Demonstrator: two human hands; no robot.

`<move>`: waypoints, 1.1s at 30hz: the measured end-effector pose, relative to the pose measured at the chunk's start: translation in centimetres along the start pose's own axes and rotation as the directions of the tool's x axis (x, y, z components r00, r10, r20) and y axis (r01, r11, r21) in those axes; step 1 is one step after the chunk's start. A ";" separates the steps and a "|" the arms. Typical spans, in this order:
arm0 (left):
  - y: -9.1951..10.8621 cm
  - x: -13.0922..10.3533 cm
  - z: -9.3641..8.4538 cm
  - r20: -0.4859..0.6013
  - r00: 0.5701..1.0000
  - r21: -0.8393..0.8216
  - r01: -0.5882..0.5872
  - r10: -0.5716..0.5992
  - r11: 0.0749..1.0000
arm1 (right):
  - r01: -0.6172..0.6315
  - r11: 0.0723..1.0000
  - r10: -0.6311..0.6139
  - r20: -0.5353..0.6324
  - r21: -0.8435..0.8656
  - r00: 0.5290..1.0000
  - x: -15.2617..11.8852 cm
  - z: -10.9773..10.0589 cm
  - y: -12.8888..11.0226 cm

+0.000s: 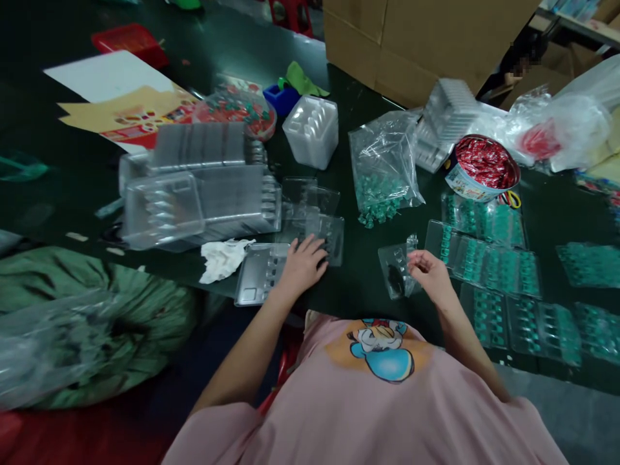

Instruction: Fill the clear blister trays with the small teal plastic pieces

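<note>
My left hand (304, 266) lies open with its fingers spread, touching a clear plastic blister tray (334, 239) among several loose ones. Under its wrist side sits a shallow clear tray (254, 274) with moulded hollows. On the right, my right hand (430, 274) is closed in a pinch at the edge of another clear blister tray (394, 271), which looks slightly tilted. Just beyond these trays, an open clear bag (385, 148) spills small green plastic pieces (380, 210) onto the dark table. Filled trays with green pieces (489, 261) lie in rows to my right.
Stacked clear trays (208, 187) stand at the left, near a crumpled white tissue (223, 258). Farther back are a white tray stack (312, 132), a round tin of red packets (484, 168) and a big cardboard box (416, 45). A green sack (159, 329) bulges at the lower left.
</note>
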State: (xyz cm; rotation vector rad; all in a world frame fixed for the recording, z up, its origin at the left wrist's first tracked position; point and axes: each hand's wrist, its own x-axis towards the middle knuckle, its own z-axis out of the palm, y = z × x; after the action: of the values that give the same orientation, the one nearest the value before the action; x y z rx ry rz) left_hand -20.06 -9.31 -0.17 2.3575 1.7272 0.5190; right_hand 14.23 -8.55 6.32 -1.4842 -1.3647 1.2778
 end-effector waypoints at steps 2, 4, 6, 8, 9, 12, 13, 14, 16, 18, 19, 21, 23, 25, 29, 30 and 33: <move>-0.2 0.3 -0.6 -0.049 0.998 0.011 0.043 -0.043 0.999 | 0.037 0.998 -0.037 0.014 -0.057 0.999 0.3 1.4 -0.2; 0.4 0.2 -0.8 -0.110 0.992 -0.009 0.056 -0.057 0.998 | 0.076 0.987 -0.072 0.033 -0.138 0.997 1.0 3.2 -0.3; 1.5 -0.3 -0.7 -0.173 0.984 -0.064 0.038 -0.048 0.997 | 0.097 0.968 -0.087 0.054 -0.231 0.995 1.8 5.3 -0.2; 2.9 -1.2 -0.1 -0.213 0.976 -0.148 0.011 -0.043 0.989 | 0.117 0.951 -0.093 0.097 -0.286 0.991 2.7 7.3 -0.1; 3.6 -1.6 0.3 -0.218 0.975 -0.192 0.005 -0.047 0.981 | 0.134 0.949 -0.100 0.129 -0.285 0.987 3.1 8.0 0.0; 5.6 -2.8 1.7 -0.186 0.981 -0.266 -0.003 -0.048 0.964 | 0.193 0.954 -0.155 0.173 -0.230 0.973 4.3 8.2 0.2; 6.1 -3.1 2.1 -0.168 0.985 -0.275 -0.008 -0.040 0.961 | 0.216 0.947 -0.185 0.148 -0.238 0.972 4.6 7.6 0.3; 6.6 -3.2 2.5 -0.150 0.988 -0.281 -0.016 -0.027 0.959 | 0.238 0.933 -0.216 0.109 -0.271 0.970 5.0 6.6 0.4; 7.5 -3.3 3.1 -0.110 0.994 -0.294 -0.039 0.006 0.955 | 0.261 0.880 -0.272 0.029 -0.396 0.962 5.6 4.2 0.9; 8.3 -2.8 3.7 -0.066 0.997 -0.305 -0.066 0.048 0.950 | 0.238 0.814 -0.280 0.001 -0.529 0.960 5.7 2.0 1.8; 8.7 -2.5 3.9 -0.043 0.996 -0.309 -0.082 0.072 0.947 | 0.222 0.784 -0.270 0.003 -0.580 0.963 5.6 1.2 2.4; 9.3 -1.6 4.3 -0.004 0.993 -0.314 -0.113 0.117 0.943 | 0.204 0.730 -0.246 0.028 -0.652 0.969 4.9 0.3 3.7; 9.6 -0.8 4.7 0.023 0.987 -0.313 -0.143 0.158 0.939 | 0.207 0.682 -0.238 0.055 -0.702 0.970 3.9 0.0 5.0; 9.5 -0.2 4.9 0.034 0.980 -0.297 -0.176 0.194 0.939 | 0.215 0.632 -0.249 0.068 -0.744 0.966 2.7 -0.1 6.1; 8.9 0.0 4.5 0.049 0.967 -0.251 -0.229 0.249 0.940 | 0.181 0.586 -0.281 0.011 -0.790 0.960 1.0 -0.8 7.6; 8.8 -0.1 4.3 0.066 0.964 -0.240 -0.235 0.257 0.942 | 0.168 0.586 -0.285 -0.008 -0.793 0.959 0.8 -1.1 7.8; 9.0 -0.6 3.6 0.155 0.954 -0.192 -0.226 0.257 0.955 | 0.148 0.590 -0.282 -0.032 -0.793 0.959 0.9 -1.1 7.9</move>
State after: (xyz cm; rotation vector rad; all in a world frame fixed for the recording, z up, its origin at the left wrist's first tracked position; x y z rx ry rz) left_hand -10.93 -12.45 -0.52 2.4198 1.2716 0.4549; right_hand 17.19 -8.84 -1.10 -1.8354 -2.0688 0.3429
